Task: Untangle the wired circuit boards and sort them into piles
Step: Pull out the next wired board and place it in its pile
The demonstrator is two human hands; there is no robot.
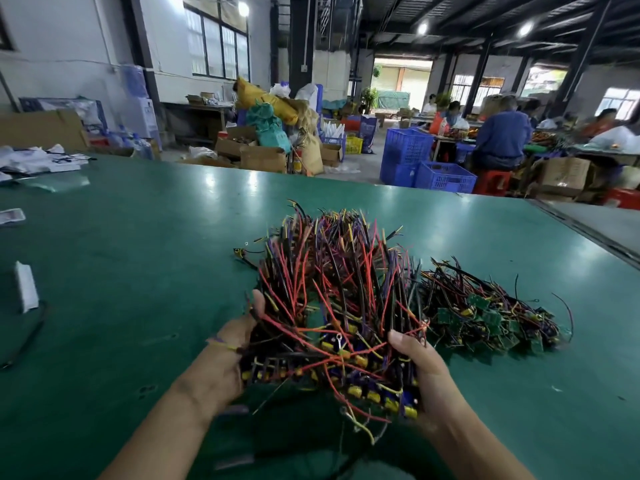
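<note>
On the green tabletop (138,271) we saw a smaller heap of green circuit boards with dark wires (491,317) just right of the large bundle of red, black and purple wired boards (332,306). Our left hand (225,358) and right hand (426,372) cupped that bundle from either side, fingers curled around it.

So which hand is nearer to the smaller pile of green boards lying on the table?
Right. The right hand grips the big bundle's edge just beside the smaller pile; the left hand holds the bundle's far side.
</note>
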